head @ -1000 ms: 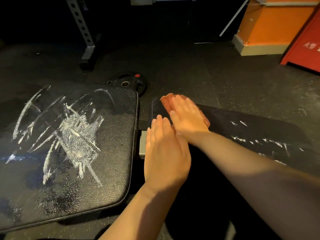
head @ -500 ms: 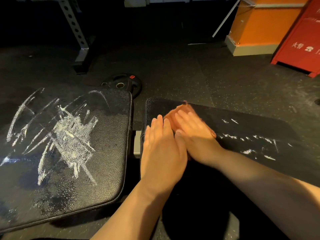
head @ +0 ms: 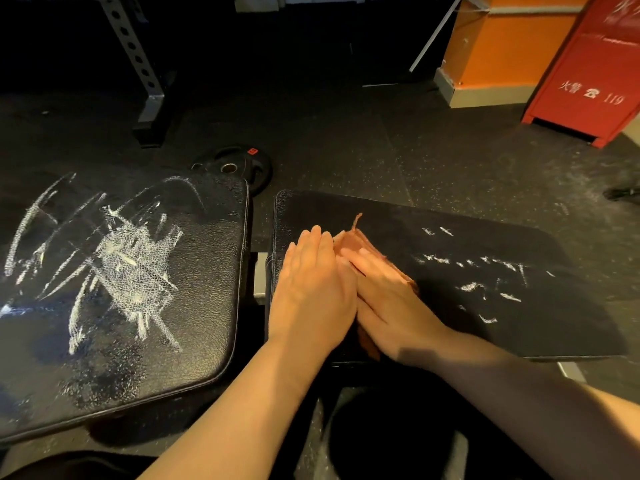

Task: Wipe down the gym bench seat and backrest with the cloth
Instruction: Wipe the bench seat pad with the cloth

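Both hands lie flat, side by side and touching, on the right-hand pad (head: 536,323). The left hand (head: 311,289) rests with straight fingers at the pad's end, and the right hand (head: 388,296) presses the cloth (head: 349,239) down beneath its palm. The cloth is a thin, rust-brown rag, crumpled, peeking out at 12 and 6 o'clock of the right hand. Wiping of this pad looks barely begun. I'd judge the next stroke must sweep toward 3 o'clock, through the white chalk streaks (head: 471,286). The left-hand pad (head: 207,271), at 9 o'clock, is heavily smeared, apparently not yet wiped.
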Action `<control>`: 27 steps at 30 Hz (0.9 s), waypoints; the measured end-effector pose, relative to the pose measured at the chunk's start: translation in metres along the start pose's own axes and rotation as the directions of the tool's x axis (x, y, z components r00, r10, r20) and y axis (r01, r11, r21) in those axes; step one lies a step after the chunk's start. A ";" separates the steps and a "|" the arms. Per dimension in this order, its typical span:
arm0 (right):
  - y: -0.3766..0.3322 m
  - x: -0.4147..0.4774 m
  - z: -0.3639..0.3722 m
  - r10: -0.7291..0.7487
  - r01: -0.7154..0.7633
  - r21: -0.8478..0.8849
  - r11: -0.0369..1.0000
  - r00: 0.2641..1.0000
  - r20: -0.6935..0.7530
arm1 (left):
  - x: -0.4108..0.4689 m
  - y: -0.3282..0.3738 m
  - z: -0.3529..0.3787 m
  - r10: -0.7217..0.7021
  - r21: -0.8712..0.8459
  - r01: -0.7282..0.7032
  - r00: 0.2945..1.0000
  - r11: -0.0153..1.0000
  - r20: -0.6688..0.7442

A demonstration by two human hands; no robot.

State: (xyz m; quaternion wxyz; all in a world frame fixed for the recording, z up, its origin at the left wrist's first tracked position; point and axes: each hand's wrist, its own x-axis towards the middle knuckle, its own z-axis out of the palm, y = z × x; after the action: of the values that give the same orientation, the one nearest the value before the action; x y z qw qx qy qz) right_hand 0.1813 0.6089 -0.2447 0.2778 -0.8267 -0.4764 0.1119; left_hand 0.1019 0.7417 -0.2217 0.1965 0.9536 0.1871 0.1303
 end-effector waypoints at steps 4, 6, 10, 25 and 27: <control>0.032 -0.014 -0.009 0.150 -0.151 -0.056 0.987 0.989 -0.020 | -0.007 -0.001 -0.001 0.042 0.010 -0.042 0.999 0.999 -0.031; 0.028 -0.003 -0.007 0.365 -0.361 -0.099 0.927 0.931 0.018 | -0.010 -0.003 0.001 0.065 0.020 -0.064 0.997 0.998 -0.045; -0.010 0.007 0.012 0.329 -0.333 -0.050 0.942 0.942 -0.072 | -0.013 -0.004 0.005 0.112 0.018 -0.111 0.991 0.994 -0.080; 0.007 -0.048 0.002 0.209 -0.210 -0.107 0.972 0.978 -0.027 | -0.019 -0.007 0.008 0.217 0.140 -0.211 0.976 0.967 -0.030; 0.021 -0.057 -0.014 0.136 -0.136 -0.101 0.985 0.991 -0.010 | -0.019 -0.006 0.007 0.228 0.153 -0.219 0.973 0.963 -0.038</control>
State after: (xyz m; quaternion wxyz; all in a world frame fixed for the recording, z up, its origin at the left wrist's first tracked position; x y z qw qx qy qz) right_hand 0.1731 0.5471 -0.2494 0.2276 -0.8705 -0.4236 0.1051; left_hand 0.0856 0.7369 -0.2343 0.1039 0.9766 0.0928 0.1638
